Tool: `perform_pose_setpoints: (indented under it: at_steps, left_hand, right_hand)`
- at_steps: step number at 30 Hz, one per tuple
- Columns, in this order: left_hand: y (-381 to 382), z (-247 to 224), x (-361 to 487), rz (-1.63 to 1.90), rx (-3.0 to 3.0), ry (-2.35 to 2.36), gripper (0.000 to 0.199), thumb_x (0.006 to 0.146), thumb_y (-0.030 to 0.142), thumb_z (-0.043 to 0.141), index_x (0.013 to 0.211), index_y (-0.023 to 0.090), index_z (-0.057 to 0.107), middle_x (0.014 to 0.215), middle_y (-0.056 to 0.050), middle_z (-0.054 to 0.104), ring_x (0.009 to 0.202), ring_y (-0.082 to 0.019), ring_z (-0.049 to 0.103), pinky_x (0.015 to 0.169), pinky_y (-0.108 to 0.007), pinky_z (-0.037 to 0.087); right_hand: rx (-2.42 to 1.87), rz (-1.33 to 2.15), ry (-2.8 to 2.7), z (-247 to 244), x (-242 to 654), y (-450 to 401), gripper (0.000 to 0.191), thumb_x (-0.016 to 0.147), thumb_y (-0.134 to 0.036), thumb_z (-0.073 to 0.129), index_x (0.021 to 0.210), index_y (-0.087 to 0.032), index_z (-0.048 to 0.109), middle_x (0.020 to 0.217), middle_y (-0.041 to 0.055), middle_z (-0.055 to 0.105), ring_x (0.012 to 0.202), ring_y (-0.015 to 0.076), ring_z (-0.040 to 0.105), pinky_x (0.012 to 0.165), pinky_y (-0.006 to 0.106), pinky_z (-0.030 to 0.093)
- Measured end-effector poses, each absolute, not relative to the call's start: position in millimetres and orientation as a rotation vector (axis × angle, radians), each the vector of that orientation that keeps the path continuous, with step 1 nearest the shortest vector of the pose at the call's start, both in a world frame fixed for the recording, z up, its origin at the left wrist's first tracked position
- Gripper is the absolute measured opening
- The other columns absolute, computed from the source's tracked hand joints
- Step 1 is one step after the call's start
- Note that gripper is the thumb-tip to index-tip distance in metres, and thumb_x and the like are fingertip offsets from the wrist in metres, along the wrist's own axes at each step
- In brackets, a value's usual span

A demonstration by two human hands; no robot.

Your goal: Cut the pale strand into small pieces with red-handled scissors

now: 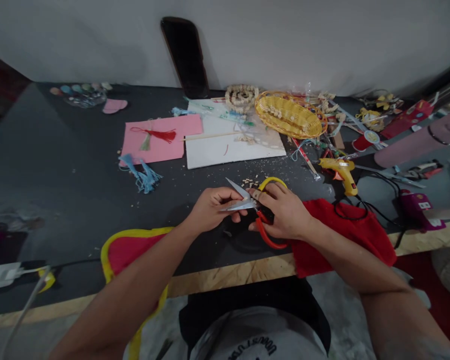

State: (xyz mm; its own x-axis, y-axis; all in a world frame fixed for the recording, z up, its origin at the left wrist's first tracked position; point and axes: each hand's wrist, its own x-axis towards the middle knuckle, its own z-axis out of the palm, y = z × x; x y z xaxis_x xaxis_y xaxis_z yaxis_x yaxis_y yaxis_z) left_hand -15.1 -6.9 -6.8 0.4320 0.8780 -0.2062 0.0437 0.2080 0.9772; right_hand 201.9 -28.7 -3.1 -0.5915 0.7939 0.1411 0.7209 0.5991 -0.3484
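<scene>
Well, at the middle of the frame the right hand (287, 212) is curled around the handles of the scissors (243, 205), their blades spread apart. The left hand (213, 207) is bent close at the blades, fingers nearly together; I can't tell whether they pinch anything. Pale bits (250, 182) lie on the desk (78, 175) just beyond. A red cloth (360, 235) lies at lower right, a glue gun (341, 174) above it.

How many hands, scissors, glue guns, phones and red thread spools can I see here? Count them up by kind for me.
Hands: 2, the left hand and the right hand
Scissors: 1 pair
Glue gun: 1
Phone: 1
Red thread spool: 1
Total: 6
</scene>
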Motion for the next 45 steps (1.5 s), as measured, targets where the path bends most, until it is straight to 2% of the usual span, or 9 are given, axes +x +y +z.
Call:
perform_pose_setpoints:
  at_steps: [6,14,19,28,35,41,45]
  left_hand:
    - [-6.0,-9.4,-16.2,0.669,1.15,0.923,0.033,0.066,0.043,0.08,0.071,0.013,0.068,0.057,-0.004,0.068,0.041,-0.011,0.059,0.04,-0.018,0.046]
    - [-9.8,-6.7,-10.8,0.769,1.216,0.95,0.03,0.07,0.04,0.077,0.077,0.013,0.066,0.066,-0.005,0.071,0.048,-0.01,0.061,0.048,-0.019,0.049]
    - [-12.0,-1.4,-10.1,0.779,1.41,0.977,0.031,0.079,0.045,0.068,0.074,0.014,0.069,0.062,-0.004,0.07,0.052,-0.011,0.062,0.055,-0.021,0.05]
    - [-16.6,-2.9,-9.4,0.841,1.279,0.873,0.028,0.076,0.042,0.073,0.076,0.014,0.07,0.065,-0.005,0.07,0.048,-0.01,0.06,0.048,-0.02,0.048]
    - [-18.6,0.8,-8.2,0.845,1.306,0.905,0.028,0.077,0.041,0.072,0.072,0.013,0.07,0.064,-0.005,0.07,0.045,-0.01,0.059,0.047,-0.021,0.048]
    - [-13.8,2.3,-10.1,0.768,1.299,0.916,0.035,0.073,0.046,0.074,0.068,0.013,0.068,0.062,-0.005,0.07,0.045,-0.01,0.06,0.046,-0.019,0.048]
    - [-9.9,3.4,-13.6,0.629,1.238,0.87,0.041,0.07,0.053,0.074,0.067,0.012,0.068,0.059,-0.005,0.068,0.042,-0.01,0.058,0.041,-0.018,0.045]
  right_hand:
    - [-1.162,0.418,-2.538,-7.8,203.5,-29.8,0.071,0.082,-0.059,0.06,0.137,-0.016,0.047,0.108,0.0147,0.058,0.102,0.0284,0.053,0.09,0.047,0.049]
    - [-1.275,0.457,-2.492,-0.4,199.8,-33.7,0.067,0.084,-0.055,0.059,0.136,-0.015,0.048,0.108,0.0152,0.058,0.103,0.0277,0.055,0.092,0.044,0.05]
    - [-1.298,0.513,-2.453,1.0,199.0,-35.3,0.066,0.083,-0.055,0.06,0.136,-0.018,0.048,0.113,0.0148,0.058,0.107,0.0281,0.055,0.092,0.045,0.05]
    - [-1.195,0.66,-2.422,8.0,198.0,-36.9,0.063,0.085,-0.054,0.059,0.132,-0.013,0.051,0.109,0.0149,0.062,0.1,0.026,0.058,0.089,0.043,0.052]
    - [-1.128,0.751,-2.394,12.8,198.2,-35.8,0.055,0.084,-0.053,0.061,0.124,-0.016,0.055,0.112,0.0123,0.064,0.1,0.025,0.059,0.087,0.041,0.052]
    - [-1.276,0.555,-2.446,6.8,198.3,-34.6,0.07,0.081,-0.059,0.061,0.136,-0.018,0.048,0.112,0.0136,0.058,0.105,0.0271,0.056,0.089,0.044,0.052]
    - [-1.202,0.459,-2.511,3.5,199.9,-32.7,0.072,0.079,-0.06,0.063,0.136,-0.018,0.048,0.109,0.0134,0.056,0.105,0.0281,0.053,0.091,0.046,0.05]
